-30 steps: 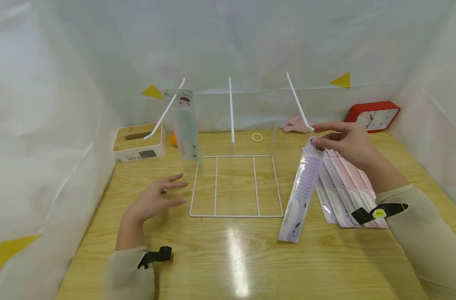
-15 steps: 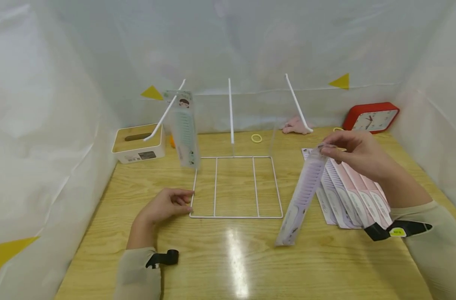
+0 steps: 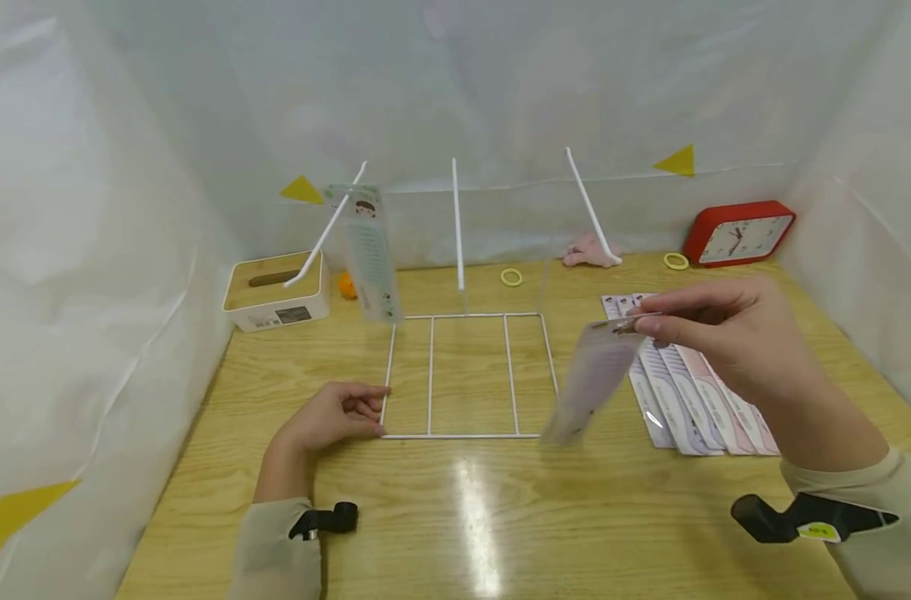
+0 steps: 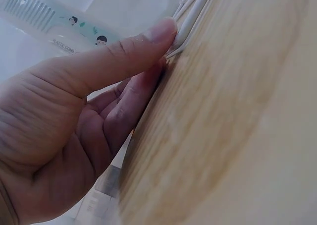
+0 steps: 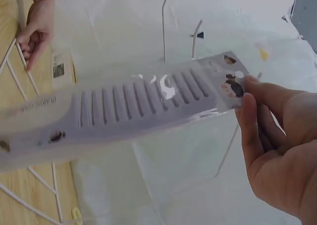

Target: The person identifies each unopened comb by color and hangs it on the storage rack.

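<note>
Head view: my right grip [image 3: 743, 337] pinches the purple comb pack [image 3: 596, 375] by its top end, near the right of the white wire rack [image 3: 473, 436]; my left grip [image 3: 335, 412] pinches its left side. I'd brace that, leaving the pack's hole [image 5: 239, 74] uncovered.

Left grip [image 3: 335, 415] low, thumb [image 4: 126, 59] and bent fingers [image 4: 124, 108] pinching, left forearm [image 3: 284, 475] stretched forward, right grip [image 3: 748, 342] raised higher, right thumb [image 3: 680, 332] and index finger [image 3: 698, 294] pinching, right forearm [image 3: 845, 429] slanting inward
</note>
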Tool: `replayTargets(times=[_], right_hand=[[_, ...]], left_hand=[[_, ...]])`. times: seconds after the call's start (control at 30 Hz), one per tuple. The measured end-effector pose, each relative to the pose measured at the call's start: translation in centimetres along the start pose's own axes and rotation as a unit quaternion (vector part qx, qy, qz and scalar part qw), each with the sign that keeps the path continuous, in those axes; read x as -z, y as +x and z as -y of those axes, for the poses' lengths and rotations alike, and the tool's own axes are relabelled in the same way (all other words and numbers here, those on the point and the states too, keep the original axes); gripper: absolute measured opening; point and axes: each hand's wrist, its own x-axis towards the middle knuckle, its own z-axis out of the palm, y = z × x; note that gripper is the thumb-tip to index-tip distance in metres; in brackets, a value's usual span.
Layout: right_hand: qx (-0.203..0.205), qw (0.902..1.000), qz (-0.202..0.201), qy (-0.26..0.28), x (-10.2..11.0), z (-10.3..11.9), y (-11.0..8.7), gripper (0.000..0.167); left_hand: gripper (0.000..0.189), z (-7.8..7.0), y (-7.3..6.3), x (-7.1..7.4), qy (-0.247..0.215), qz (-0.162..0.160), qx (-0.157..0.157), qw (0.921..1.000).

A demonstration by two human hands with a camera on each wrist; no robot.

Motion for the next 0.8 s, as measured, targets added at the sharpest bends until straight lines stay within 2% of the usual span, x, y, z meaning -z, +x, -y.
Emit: replayTargets(times=[0.13, 0.23, 0.37, 0.5, 0.63, 0.8], right_hand=[[0.016, 0.9997, -0.017, 0.001, -3.1, 1.4, -0.1, 0.026], [0.014, 0.9982, -0.040, -0.043, -5.6, 2.2, 0.0, 0.023], [0.002, 0.9924, -0.055, -0.110, -8.6, 2.3, 0.6, 0.019], [-0.006, 0.9903, -0.056, -0.127, -11.1, 1.5, 1.7, 0.015], [-0.011, 0.9879, -0.074, -0.136, -12.6, 0.7, 3.0, 0.014], [0.030, 0.9852, -0.092, -0.141, -13.2, -0.2, 4.3, 0.014]], left_hand=[[0.060, -0.1, 0.1, 0.0, 0.003, 0.009, 0.000, 1.0000], [0.060, -0.3, 0.1, 0.0, 0.004, 0.011, 0.002, 0.9999], [0.060, -0.7, 0.1, 0.1, 0.004, 0.014, 0.005, 0.9999], [0.058, -1.0, 0.2, 0.2, 0.011, 0.009, 0.014, 0.9998], [0.057, -1.1, 0.4, 0.1, 0.026, 0.005, 0.017, 0.9995], [0.056, -1.1, 0.5, -0.1, 0.022, 0.005, 0.023, 0.9995]])
